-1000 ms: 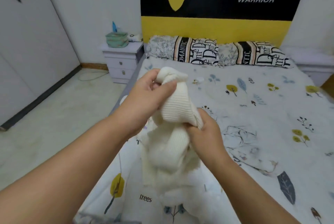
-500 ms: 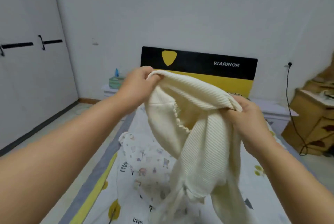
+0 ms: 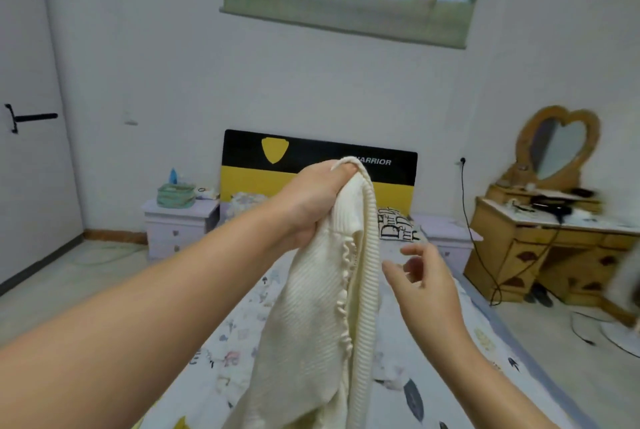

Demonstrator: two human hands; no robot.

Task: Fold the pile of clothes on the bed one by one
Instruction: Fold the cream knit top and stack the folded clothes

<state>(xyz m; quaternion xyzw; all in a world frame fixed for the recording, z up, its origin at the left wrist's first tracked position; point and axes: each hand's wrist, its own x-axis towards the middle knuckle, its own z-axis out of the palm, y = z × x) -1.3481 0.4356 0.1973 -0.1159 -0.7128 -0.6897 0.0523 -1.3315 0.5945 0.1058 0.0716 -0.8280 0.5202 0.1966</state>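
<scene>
Half a second ago both hands held the cream knit garment [image 3: 322, 318] stretched between them; now the right hand [image 3: 424, 281] has let go and hangs just beside the cloth with its fingers [image 3: 414, 250] loosely spread, touching nothing that can be seen. Only the left hand [image 3: 313, 202] keeps its hold: fingers and thumb are curled tight round a bunched upper edge of the garment, raised in front of the headboard. From that fist the ribbed cloth falls in a long drape, a frilled seam running down its middle, and its lower part passes out of the bottom of the picture above the bed [image 3: 426, 359], whose sheet is printed with small leaves and figures. Whether the hem reaches the sheet cannot be told, since it lies out of view.

Behind stand a black and yellow headboard [image 3: 311, 165] marked WARRIOR, a lettered pillow [image 3: 398, 229], a pale bedside cabinet [image 3: 180, 224] bearing a green basket [image 3: 176, 195], and to the right a wooden dressing table [image 3: 550, 248] with a heart-shaped mirror [image 3: 559, 144]. The right edge is blurred.
</scene>
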